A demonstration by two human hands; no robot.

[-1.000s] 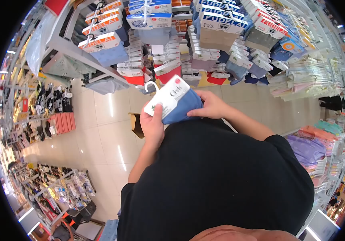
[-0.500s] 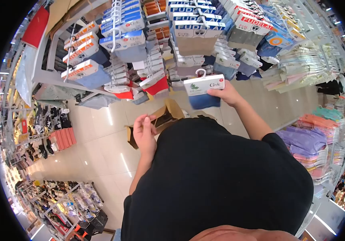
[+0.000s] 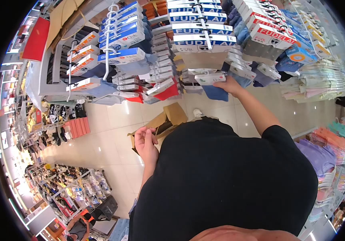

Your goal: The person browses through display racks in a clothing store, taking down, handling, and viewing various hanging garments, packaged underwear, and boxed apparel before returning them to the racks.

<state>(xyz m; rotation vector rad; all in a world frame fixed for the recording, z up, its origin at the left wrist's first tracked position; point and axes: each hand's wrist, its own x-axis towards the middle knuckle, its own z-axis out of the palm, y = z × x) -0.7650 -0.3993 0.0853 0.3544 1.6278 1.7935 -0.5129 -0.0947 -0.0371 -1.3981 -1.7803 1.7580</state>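
Note:
My right hand (image 3: 229, 86) grips the right edge of a carded garment pack (image 3: 214, 85), a white header card over folded blue fabric. The pack tilts a little, level with a lower row of similar white-carded packs, under the large FUDELAI packs (image 3: 206, 46). Whether its hook is on a rod is hidden. My left hand (image 3: 146, 140) is held low in front of my body, fingers loosely bent, with nothing visible in it. Beyond that hand, an opened cardboard box (image 3: 176, 113) stands on the floor.
Red packs (image 3: 165, 91) and blue-carded packs (image 3: 126, 56) hang on rods to the left. Clothes on hangers (image 3: 319, 156) stand at the right. A display rack (image 3: 72, 193) is at the lower left, with a person (image 3: 80, 228) beside it. The floor (image 3: 112, 152) is tiled.
My right hand has moved the blue pack forward to the hanging rows. My left hand stays low by my body. The view has moved closer to the display, and a person now shows at lower left.

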